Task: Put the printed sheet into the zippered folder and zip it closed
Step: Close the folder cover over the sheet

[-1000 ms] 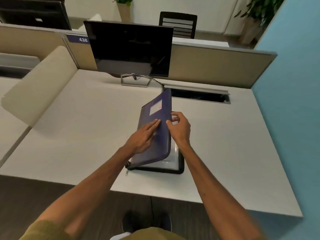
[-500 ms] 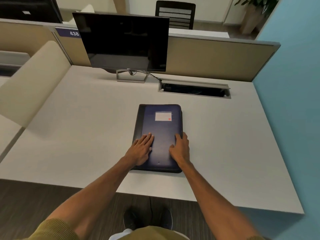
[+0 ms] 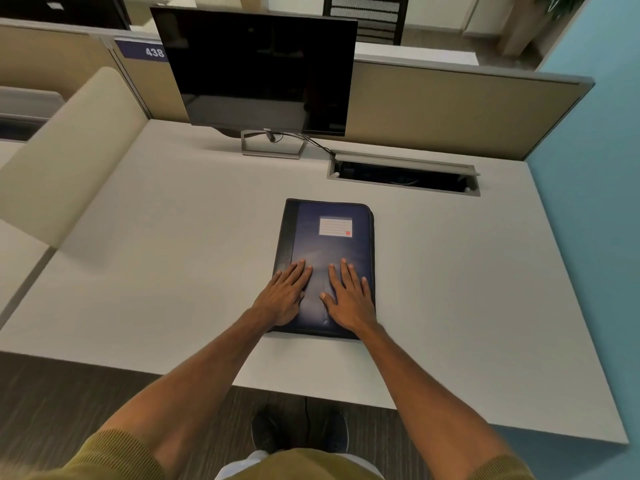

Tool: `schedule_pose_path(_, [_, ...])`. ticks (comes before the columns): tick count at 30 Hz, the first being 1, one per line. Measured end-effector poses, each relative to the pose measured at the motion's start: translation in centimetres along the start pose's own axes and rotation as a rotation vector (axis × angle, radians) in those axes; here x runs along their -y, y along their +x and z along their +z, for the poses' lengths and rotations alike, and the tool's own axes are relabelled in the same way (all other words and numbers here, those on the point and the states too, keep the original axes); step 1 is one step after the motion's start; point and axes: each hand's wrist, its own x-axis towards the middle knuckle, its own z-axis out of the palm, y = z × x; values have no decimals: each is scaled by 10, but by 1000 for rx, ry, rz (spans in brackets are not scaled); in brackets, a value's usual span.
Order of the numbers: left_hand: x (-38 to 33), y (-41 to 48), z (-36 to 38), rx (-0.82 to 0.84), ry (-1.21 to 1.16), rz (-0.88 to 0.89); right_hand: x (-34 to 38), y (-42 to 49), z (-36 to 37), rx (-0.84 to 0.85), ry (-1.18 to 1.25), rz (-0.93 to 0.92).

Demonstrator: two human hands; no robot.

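Note:
The dark blue zippered folder [image 3: 329, 244] lies flat on the white desk [image 3: 156, 271], its cover folded down, a pale label near its far right corner. My left hand [image 3: 282, 296] rests palm down on the near left part of the cover, fingers spread. My right hand [image 3: 348, 299] lies flat on the near right part, beside the zipper edge. Neither hand grips anything. The printed sheet is hidden under the cover. I cannot see the zipper pull.
A black monitor [image 3: 256, 71] on a metal stand is at the back of the desk. An open cable tray [image 3: 403, 176] is cut into the desk behind the folder. Beige partitions [image 3: 450, 109] bound the back, a blue wall [image 3: 595, 202] the right.
The raised cover came down over the sheet and now lies flat. Both hands moved from the cover's edge to rest flat on its near half.

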Motion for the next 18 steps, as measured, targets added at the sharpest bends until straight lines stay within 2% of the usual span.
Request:
schedule_pose_path(6, [20, -12, 1, -26, -96, 8, 3, 4, 0, -19, -46, 1])
schedule_pose_path(9, [30, -23, 1, -62, -166, 25, 11, 1, 3, -85, -84, 31])
schedule_pose_path(13, [42, -47, 4, -156, -328, -81, 32, -12, 19, -250, -2, 48])
schedule_pose_path(18, [57, -79, 20, -147, -410, -184, 70, -32, 50, -279, 97, -71])
